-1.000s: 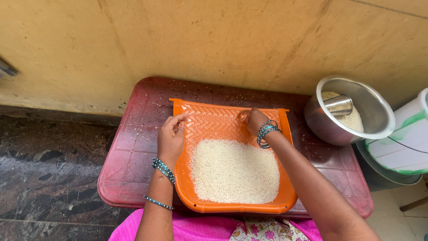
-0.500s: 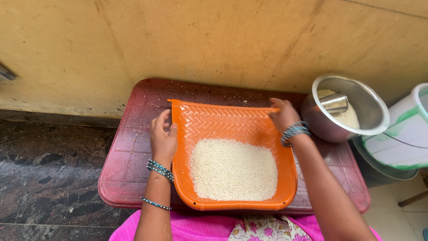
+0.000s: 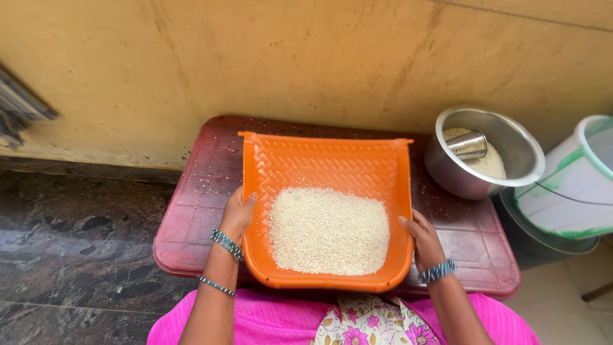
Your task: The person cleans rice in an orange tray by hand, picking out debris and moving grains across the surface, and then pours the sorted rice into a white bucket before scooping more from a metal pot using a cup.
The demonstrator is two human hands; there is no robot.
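Nearest to you lay your lap in bright pink cloth [image 3: 268,319] with a flowered panel [image 3: 377,322] in the middle, and just above it the rounded near rim of the orange winnowing tray [image 3: 325,163]. Your left hand [image 3: 237,214] held the tray's left wall, its grip closed on the rim with the thumb hooked over the edge; your right hand [image 3: 423,235] did the same on the right wall, fingers curled under and thumb on top. A hand on each side looked like the way to keep the tray level and under control, since the open flat end faced away from you. The white rice [image 3: 329,230] sat heaped in the near, closed half of the tray, where the raised rim could keep it in, while the woven-patterned far half was bare. The tray rested over the dark red plastic tabletop [image 3: 191,217], which was dotted with stray grains. Farther right stood a steel pot [image 3: 511,137] with more rice and a small steel cup [image 3: 467,144] lying in it, close enough to reach. Beside that was a white bucket [image 3: 575,185] with green marking, too cropped to make out. Behind everything rose a plain yellowish wall [image 3: 287,57].
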